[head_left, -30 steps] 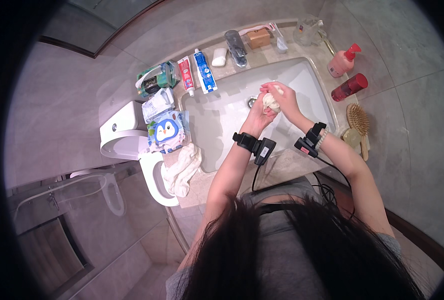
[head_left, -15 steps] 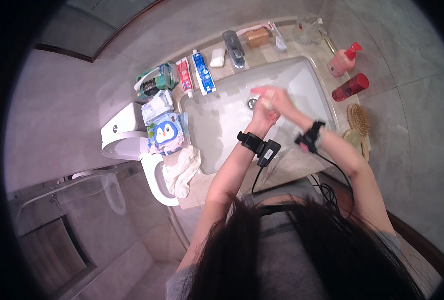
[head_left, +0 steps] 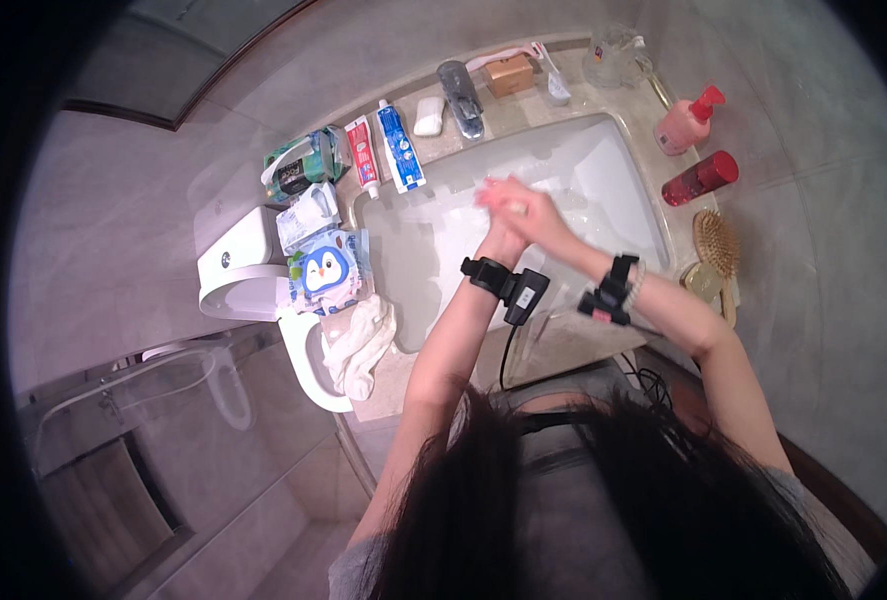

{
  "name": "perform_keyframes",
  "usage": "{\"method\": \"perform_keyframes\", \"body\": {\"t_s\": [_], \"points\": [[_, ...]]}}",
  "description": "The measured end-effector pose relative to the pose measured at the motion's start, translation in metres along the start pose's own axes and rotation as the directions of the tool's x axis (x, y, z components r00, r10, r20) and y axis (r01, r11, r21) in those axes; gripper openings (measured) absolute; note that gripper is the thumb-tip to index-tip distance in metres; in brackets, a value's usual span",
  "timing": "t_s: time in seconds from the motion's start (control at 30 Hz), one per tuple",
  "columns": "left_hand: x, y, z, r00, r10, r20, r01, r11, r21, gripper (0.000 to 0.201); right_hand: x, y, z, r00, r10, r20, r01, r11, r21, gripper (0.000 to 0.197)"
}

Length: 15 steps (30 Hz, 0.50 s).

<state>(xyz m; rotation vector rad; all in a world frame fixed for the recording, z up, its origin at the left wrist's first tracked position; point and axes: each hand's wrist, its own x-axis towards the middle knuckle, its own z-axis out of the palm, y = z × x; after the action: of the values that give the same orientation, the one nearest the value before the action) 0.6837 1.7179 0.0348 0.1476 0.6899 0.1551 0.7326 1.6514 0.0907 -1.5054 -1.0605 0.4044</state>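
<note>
Over the white washbasin (head_left: 424, 290), my left hand (head_left: 501, 240) and my right hand (head_left: 544, 220) press together, palm against palm or across it. Reddish fingers of the left hand stretch out toward the far side, smeared by motion. The right hand lies over it from the right, its fingers blurred and partly hidden. A small pale patch shows between the hands; I cannot tell whether it is lather or skin. Black straps with small boxes sit on both wrists. The drain is hidden beneath the hands.
Along the counter lie wet wipes (head_left: 326, 270), tissues (head_left: 309, 215), toothpaste tubes (head_left: 400, 145), white soap (head_left: 430, 116), a dark grey object (head_left: 461, 98) and a glass mug (head_left: 612, 60). A pink pump bottle (head_left: 686, 125), red bottle (head_left: 701, 180) and hairbrush (head_left: 716, 240) stand right; a white cloth (head_left: 360, 345) lies front left.
Both hands have moved slightly left together and shifted against each other. The left fingers, curled before, now point outward. The right forearm has swung a little to the left.
</note>
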Motion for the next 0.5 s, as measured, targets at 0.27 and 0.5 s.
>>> {"method": "perform_keyframes", "body": {"t_s": [0.27,0.5], "points": [[-0.034,0.014,0.003,0.993,0.019,0.117,-0.075,0.867,0.492,0.031,-0.010,0.028,-0.022,0.674,0.669,0.314,-0.705,0.456,0.543,0.033],[-0.058,0.021,-0.001,0.838,0.531,0.128,-0.428,0.494,0.757,0.020,-0.015,0.030,-0.047,0.709,0.578,0.405,-0.695,0.474,0.541,0.035]]}}
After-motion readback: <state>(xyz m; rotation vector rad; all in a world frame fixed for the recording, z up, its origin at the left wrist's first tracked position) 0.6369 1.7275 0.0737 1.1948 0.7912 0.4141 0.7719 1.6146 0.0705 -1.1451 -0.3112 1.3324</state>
